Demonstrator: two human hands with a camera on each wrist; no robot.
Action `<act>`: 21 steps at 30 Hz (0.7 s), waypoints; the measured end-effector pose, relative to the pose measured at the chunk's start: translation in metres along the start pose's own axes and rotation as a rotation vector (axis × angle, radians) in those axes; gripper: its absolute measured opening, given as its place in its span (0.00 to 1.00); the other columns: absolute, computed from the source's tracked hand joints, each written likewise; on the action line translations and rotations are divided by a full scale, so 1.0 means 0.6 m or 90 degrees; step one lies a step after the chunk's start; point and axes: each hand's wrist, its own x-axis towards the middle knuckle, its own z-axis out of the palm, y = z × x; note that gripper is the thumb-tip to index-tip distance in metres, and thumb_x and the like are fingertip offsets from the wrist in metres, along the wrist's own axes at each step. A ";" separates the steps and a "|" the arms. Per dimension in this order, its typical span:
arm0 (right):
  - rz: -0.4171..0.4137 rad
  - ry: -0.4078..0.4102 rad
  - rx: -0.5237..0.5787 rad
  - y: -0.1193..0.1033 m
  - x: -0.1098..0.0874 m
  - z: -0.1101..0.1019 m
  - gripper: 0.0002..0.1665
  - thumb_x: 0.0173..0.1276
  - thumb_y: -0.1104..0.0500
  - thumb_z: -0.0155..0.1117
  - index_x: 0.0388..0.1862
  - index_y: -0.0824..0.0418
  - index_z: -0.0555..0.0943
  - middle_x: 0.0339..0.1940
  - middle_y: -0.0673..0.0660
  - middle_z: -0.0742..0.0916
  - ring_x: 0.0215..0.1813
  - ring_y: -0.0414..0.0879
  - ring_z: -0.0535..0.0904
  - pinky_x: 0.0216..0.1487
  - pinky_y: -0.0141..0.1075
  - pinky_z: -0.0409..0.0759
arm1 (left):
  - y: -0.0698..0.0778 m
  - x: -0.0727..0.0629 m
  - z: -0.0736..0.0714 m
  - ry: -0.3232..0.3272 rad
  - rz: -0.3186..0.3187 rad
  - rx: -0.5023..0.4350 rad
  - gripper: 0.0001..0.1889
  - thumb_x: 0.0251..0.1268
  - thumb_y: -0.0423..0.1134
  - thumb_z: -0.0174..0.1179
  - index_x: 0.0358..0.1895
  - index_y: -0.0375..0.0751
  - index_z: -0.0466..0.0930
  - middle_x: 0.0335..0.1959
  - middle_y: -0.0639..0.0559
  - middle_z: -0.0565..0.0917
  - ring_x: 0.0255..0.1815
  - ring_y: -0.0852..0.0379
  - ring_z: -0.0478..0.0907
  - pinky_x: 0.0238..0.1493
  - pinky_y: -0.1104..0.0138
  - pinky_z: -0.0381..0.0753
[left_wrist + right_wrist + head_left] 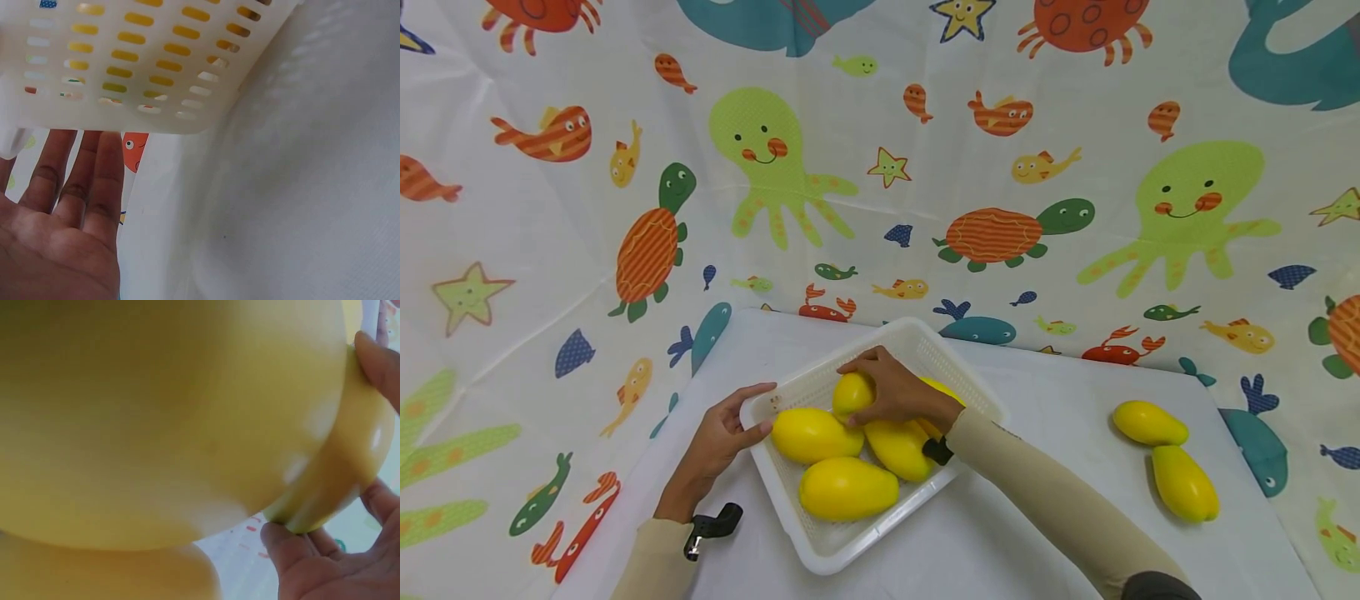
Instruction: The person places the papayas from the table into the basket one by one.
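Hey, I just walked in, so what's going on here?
A person's right hand is gripping a yellow fruit in the white basket, while their left hand is at the basket's left corner. Several other fruits lie in there too; the arm hides part of the pile. Two loose fruits lie close together on the table, off to the right. Whether the gripped one is lifted clear is hard to tell.

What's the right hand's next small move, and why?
I'd probably have the right hand release its fruit: it's already inside the basket, beside other fruits, and two loose fruits lie outside, unheld.
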 end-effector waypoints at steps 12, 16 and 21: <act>0.036 0.035 0.009 0.012 0.013 0.016 0.47 0.55 0.42 0.87 0.73 0.39 0.76 0.72 0.55 0.70 0.64 0.51 0.74 0.73 0.48 0.82 | 0.002 -0.003 0.001 0.003 -0.008 0.004 0.30 0.74 0.45 0.69 0.76 0.55 0.74 0.81 0.52 0.71 0.70 0.58 0.80 0.60 0.64 0.87; 0.044 0.042 0.026 0.013 0.013 0.020 0.46 0.54 0.43 0.87 0.72 0.39 0.77 0.70 0.55 0.70 0.64 0.51 0.74 0.72 0.49 0.82 | 0.004 -0.003 0.001 0.002 -0.006 0.003 0.30 0.74 0.45 0.69 0.76 0.55 0.74 0.81 0.52 0.71 0.71 0.59 0.80 0.61 0.64 0.87; 0.044 0.044 0.045 0.012 0.011 0.021 0.46 0.55 0.43 0.87 0.72 0.39 0.76 0.70 0.54 0.68 0.64 0.52 0.74 0.73 0.51 0.82 | 0.004 -0.002 0.000 0.005 -0.010 0.009 0.30 0.74 0.46 0.69 0.76 0.56 0.74 0.81 0.53 0.71 0.70 0.62 0.80 0.62 0.65 0.86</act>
